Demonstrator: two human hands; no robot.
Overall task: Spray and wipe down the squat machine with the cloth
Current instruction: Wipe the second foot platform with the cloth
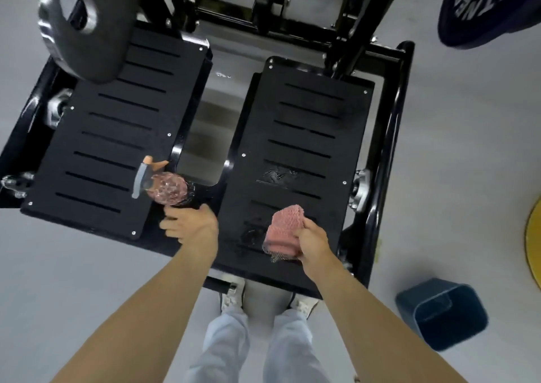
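Observation:
The squat machine has two black slotted footplates, a left one [111, 136] and a right one [304, 148]. A clear pink spray bottle [168, 188] with a grey trigger stands on the left plate's near right corner. Just below its base is my left hand [190, 223], fingers loosely bent toward the left and holding nothing. My right hand [313, 243] grips a bunched pink cloth [284, 229] against the near end of the right plate. Wet patches [278, 175] glisten on that plate.
A black shoulder pad [79, 22] hangs over the far left plate. A dark weight plate [491, 5] sits at the top right and a yellow disc [534, 236] at the right edge. A blue bin [442, 312] stands on the grey floor to my right. My shoes [234, 294] touch the machine's front bar.

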